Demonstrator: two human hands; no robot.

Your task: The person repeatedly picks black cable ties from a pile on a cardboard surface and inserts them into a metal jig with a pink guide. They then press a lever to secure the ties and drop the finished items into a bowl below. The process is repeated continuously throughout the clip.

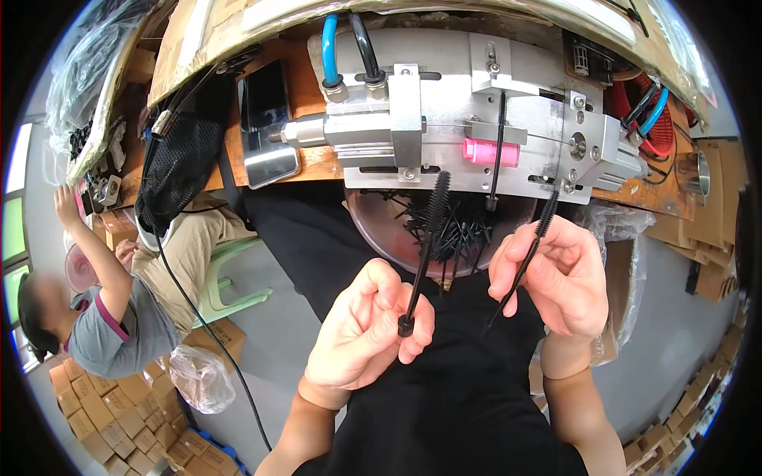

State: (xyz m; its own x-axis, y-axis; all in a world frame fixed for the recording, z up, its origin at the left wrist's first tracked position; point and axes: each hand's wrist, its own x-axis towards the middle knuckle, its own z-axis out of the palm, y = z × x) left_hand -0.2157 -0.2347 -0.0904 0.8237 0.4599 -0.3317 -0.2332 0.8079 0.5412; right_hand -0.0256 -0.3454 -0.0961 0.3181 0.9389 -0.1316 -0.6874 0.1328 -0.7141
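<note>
My left hand (353,329) is closed around the lower stem of a black mascara wand (425,250), its bristled tip pointing up toward the metal fixture. In my right hand (571,278), thumb and fingers pinch a second black mascara wand (527,258), tilted with its bristles up and right. Both hands are above my lap, apart from each other. Beyond them a metal fixture (452,103) with cylinders sits at the table edge. Across its pink block (479,151) a dark thin rod (499,139) stands lengthwise. Below the fixture, a translucent bowl (367,230) holds several black wands.
A phone (266,119) lies on the wooden table left of the fixture, beside a black mesh bag (182,151). Blue air hoses (329,47) enter the fixture. At left another person (119,317) sits near a green stool (222,278). Cardboard boxes (119,412) are stacked behind.
</note>
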